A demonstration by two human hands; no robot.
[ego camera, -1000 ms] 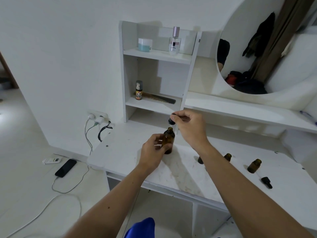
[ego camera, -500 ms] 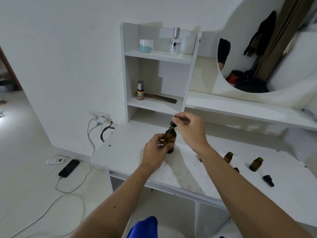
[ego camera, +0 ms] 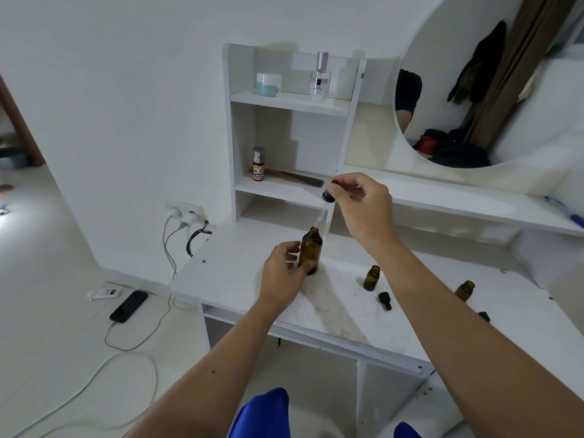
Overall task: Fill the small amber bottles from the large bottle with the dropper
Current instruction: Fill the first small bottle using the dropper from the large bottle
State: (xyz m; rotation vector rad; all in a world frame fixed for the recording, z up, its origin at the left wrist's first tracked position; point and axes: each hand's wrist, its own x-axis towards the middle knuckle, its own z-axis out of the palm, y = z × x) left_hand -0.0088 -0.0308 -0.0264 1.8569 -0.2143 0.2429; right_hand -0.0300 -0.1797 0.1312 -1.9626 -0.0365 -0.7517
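While the left hand (ego camera: 286, 270) wraps its fingers around the lower body of the large bottle (ego camera: 310, 252), which stands upright and uncapped on the bench (ego camera: 227, 257), the right hand (ego camera: 363, 205) pinches the black bulb of the dropper (ego camera: 325, 205) between thumb and fingers above it. Its glass tube slants down to the left, the tip at the bottle's mouth; whether the tip sits inside the neck or just over it cannot be told. Any liquid in the tube is too faint to judge. Right of the large bottle, one small bottle (ego camera: 371, 278) stands open, with a loose black cap (ego camera: 385, 300) just in front of it. A second small bottle (ego camera: 465, 290) and another cap (ego camera: 484, 316) are partly hidden behind the right forearm.
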